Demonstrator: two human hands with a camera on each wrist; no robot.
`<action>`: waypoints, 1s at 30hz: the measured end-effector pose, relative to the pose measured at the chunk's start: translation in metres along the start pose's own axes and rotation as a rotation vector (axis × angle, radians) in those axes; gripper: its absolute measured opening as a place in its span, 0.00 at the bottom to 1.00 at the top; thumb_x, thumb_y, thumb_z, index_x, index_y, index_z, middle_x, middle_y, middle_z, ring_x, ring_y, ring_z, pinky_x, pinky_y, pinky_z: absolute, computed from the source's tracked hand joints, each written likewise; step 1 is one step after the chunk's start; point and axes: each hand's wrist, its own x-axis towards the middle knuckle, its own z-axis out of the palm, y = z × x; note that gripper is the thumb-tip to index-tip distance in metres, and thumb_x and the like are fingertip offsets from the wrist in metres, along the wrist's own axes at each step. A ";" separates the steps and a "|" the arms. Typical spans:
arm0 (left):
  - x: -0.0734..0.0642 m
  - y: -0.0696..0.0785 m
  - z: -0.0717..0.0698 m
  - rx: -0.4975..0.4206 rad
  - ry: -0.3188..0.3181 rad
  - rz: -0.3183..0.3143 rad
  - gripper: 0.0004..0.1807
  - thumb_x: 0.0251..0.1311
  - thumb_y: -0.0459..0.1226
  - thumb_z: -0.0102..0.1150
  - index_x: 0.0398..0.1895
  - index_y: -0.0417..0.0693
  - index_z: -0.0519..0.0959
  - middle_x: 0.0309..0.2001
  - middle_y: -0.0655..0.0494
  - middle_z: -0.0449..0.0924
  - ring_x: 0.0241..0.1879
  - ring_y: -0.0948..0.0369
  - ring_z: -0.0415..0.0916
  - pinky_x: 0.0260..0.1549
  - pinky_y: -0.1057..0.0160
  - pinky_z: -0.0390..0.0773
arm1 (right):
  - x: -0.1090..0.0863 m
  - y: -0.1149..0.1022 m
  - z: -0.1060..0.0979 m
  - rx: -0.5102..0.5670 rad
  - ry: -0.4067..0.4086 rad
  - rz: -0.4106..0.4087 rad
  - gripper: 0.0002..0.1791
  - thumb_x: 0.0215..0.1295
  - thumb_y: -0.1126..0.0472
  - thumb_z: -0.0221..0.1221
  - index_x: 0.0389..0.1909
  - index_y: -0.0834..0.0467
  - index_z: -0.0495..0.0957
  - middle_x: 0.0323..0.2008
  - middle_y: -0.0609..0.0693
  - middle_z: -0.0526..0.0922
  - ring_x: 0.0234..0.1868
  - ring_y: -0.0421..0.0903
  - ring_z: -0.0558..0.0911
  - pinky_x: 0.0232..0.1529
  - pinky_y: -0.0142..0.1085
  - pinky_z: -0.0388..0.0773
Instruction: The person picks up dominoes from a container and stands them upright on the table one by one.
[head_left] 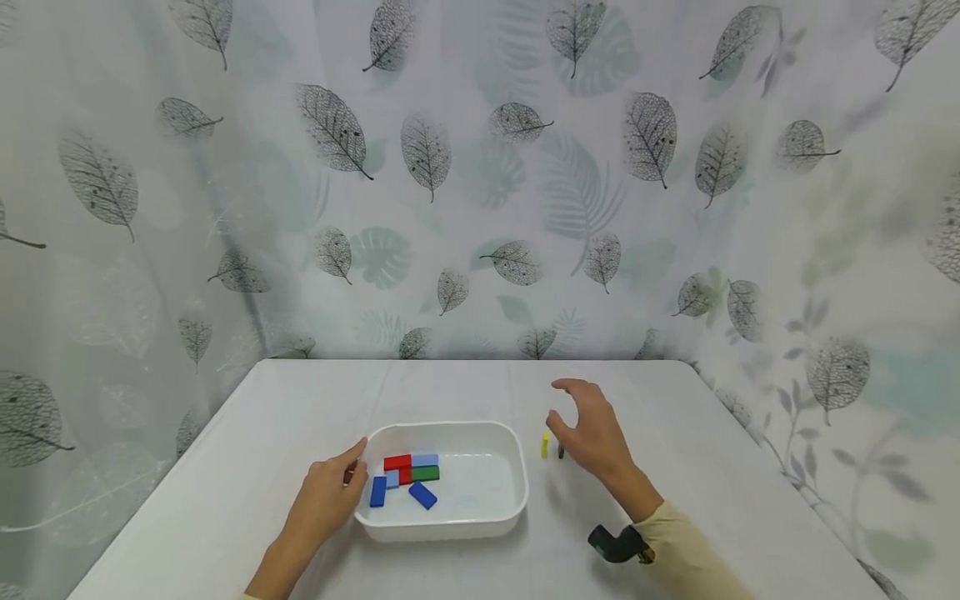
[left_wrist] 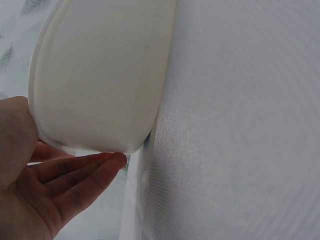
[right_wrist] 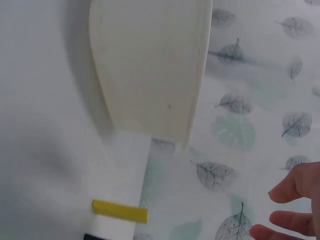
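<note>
A white tub (head_left: 480, 467) stands on the table with several small blocks in its left half: red blocks (head_left: 397, 462), light blue ones, a green block (head_left: 425, 473) and dark blue blocks (head_left: 422, 496). At the tub's left end is my left hand (head_left: 321, 500); in the left wrist view its fingers (left_wrist: 82, 187) touch the outer end wall, with the thumb side against the rim. To the right of the tub, my right hand (head_left: 596, 433) hovers, thumb and fingers spread apart and holding nothing. Beside it stand a yellow block (head_left: 544, 444) and a partly hidden black piece (head_left: 560, 451).
The white table (head_left: 465, 392) is bounded by a leaf-patterned curtain (head_left: 480, 208) at the back and sides. A black strap-like device (head_left: 618, 544) sits on the right wrist. In the right wrist view, the yellow block lies near the black piece (right_wrist: 95, 237).
</note>
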 end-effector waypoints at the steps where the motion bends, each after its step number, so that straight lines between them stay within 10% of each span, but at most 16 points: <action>1: 0.000 0.000 0.001 -0.001 -0.001 -0.004 0.25 0.70 0.32 0.57 0.69 0.32 0.74 0.46 0.39 0.86 0.35 0.57 0.81 0.39 0.55 0.88 | 0.000 -0.005 0.003 0.005 -0.005 -0.026 0.23 0.60 0.68 0.68 0.57 0.66 0.81 0.56 0.60 0.83 0.60 0.60 0.79 0.58 0.56 0.79; 20: -0.002 0.003 -0.003 -0.001 0.016 0.019 0.24 0.70 0.32 0.57 0.68 0.32 0.75 0.46 0.38 0.86 0.38 0.52 0.84 0.40 0.52 0.87 | -0.012 -0.094 0.071 0.144 -0.448 -0.164 0.12 0.66 0.65 0.67 0.50 0.57 0.83 0.45 0.51 0.86 0.44 0.47 0.84 0.43 0.32 0.82; 30: -0.001 0.000 -0.001 0.006 0.021 0.035 0.24 0.70 0.32 0.57 0.67 0.31 0.76 0.47 0.36 0.86 0.39 0.51 0.85 0.41 0.51 0.87 | -0.012 -0.117 0.099 0.029 -0.691 -0.079 0.10 0.63 0.61 0.71 0.45 0.52 0.85 0.37 0.40 0.85 0.35 0.36 0.79 0.40 0.29 0.82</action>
